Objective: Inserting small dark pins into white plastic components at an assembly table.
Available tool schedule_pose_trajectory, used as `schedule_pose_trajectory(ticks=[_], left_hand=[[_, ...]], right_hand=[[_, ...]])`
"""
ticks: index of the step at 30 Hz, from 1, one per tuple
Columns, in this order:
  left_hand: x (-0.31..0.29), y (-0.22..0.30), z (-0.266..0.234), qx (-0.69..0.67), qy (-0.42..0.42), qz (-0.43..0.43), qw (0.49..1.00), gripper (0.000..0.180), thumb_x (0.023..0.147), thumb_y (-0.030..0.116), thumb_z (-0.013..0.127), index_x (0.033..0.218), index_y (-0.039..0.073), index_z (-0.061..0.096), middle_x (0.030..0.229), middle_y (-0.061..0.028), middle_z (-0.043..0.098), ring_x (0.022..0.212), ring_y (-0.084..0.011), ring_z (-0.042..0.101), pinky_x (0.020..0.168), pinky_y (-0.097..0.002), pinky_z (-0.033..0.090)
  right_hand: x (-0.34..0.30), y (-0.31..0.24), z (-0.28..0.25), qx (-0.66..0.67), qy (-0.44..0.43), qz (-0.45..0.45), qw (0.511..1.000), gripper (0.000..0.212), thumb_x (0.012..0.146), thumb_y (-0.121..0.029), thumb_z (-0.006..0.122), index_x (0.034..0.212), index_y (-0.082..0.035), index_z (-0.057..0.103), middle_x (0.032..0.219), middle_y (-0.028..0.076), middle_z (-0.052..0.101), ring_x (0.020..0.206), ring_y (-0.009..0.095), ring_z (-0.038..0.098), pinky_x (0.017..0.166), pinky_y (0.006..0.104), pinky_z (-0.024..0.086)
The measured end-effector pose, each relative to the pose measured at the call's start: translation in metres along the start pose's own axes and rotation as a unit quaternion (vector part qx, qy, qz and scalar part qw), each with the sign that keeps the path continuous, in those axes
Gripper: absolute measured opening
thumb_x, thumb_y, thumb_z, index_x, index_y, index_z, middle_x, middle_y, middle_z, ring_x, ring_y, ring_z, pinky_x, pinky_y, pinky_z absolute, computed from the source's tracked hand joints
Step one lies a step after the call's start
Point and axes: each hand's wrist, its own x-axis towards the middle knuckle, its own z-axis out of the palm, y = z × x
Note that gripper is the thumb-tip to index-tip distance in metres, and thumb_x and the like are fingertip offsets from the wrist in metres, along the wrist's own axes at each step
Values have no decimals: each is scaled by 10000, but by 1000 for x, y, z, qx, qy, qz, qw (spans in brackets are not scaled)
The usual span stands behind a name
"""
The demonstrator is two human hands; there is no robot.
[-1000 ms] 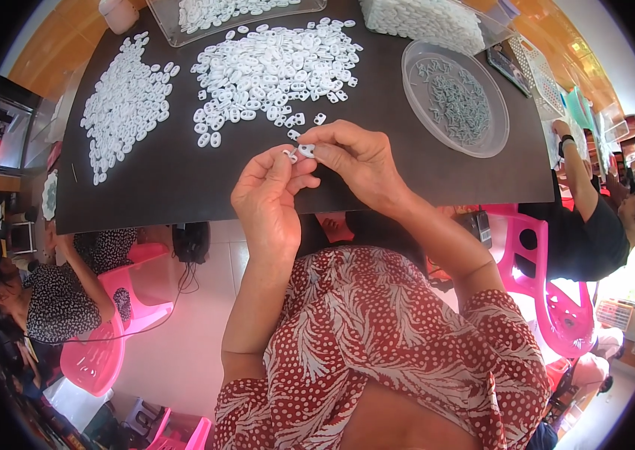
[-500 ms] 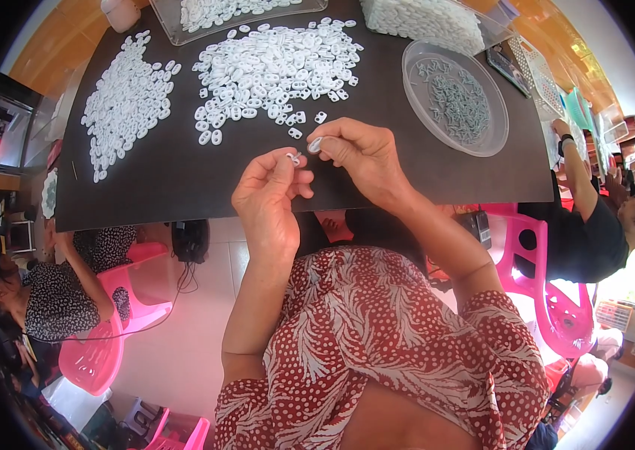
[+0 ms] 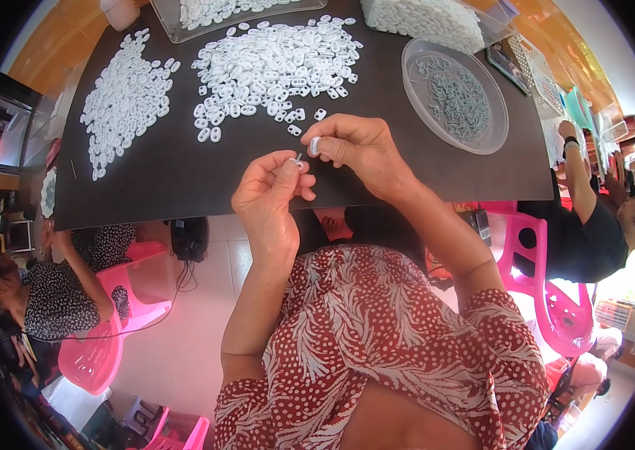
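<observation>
Over the dark table, near its front edge, my left hand pinches a small white plastic piece, from which a thin grey pin sticks up. Beside it, my right hand grips a white oval plastic piece between thumb and forefinger. The two pieces are close but apart. Just beyond my hands lies a heap of white two-holed plastic pieces, with a few strays at its near side. Part of each held piece is hidden by my fingers.
Another pile of white oval pieces lies at the left. A round clear dish of small grey-green parts stands at the right, beside a phone. Clear bins of white pieces line the back. Other people sit on both sides, near pink chairs.
The right hand has moved slightly left and turned its oval piece. In my left hand the piece has tilted, and the pin now stands more upright.
</observation>
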Motion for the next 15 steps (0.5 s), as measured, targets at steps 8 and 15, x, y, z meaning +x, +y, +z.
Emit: schedule_pose_trajectory(ticks=[8, 15], left_hand=[[-4, 5, 3, 28, 2, 17, 999, 140, 864, 27, 596, 971, -61, 572, 814, -138, 631, 636, -159, 615, 518, -239, 488], [-5, 4, 4, 53, 2, 20, 998, 123, 864, 12, 586, 963, -60, 570, 808, -128, 628, 625, -141, 606, 504, -223, 471]], right_hand=[[2, 0, -2, 8, -6, 27, 1000, 143, 831, -91, 616, 940, -16, 670, 791, 4, 635, 706, 56, 550, 592, 191, 418], [1, -2, 5, -32, 29, -12, 999, 115, 809, -49, 616, 888, 13, 673, 735, 15, 630, 670, 46, 548, 594, 200, 443]])
